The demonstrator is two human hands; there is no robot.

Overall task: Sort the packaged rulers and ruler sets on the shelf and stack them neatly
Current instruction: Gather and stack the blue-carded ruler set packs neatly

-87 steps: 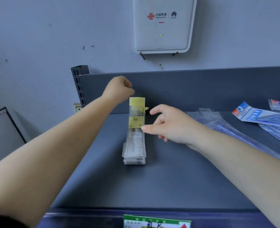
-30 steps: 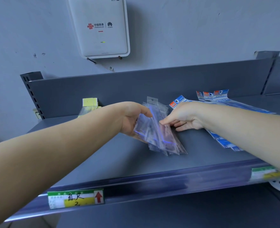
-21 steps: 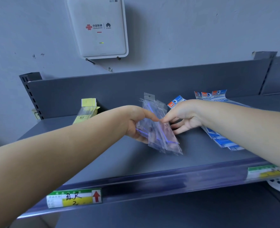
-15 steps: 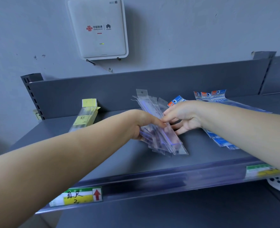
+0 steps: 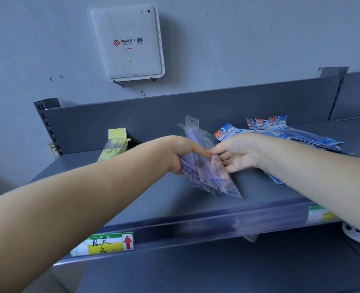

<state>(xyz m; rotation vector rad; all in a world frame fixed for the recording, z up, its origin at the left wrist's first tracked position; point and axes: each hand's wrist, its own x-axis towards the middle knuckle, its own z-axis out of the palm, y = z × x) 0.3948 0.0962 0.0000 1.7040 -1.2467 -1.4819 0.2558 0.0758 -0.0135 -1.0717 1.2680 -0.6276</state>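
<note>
My left hand [image 5: 180, 154] gripped a fanned bundle of clear ruler packets [image 5: 205, 166] from the left, thumb over the top and fingers curled underneath, holding it tilted above the middle of the grey shelf [image 5: 132, 199]. My right hand [image 5: 237, 153] met it from the right, its forefinger touching my left thumb on the bundle's upper face and its other fingers spread loosely against the packets. Just beyond my right wrist lay the blue-labelled ruler sets [image 5: 280, 130], overlapping on the shelf. Well to the left, the yellow-topped ruler stack [image 5: 114, 144] sat near the back panel. A green and yellow price tag [image 5: 107, 244] sat on the front rail.
</note>
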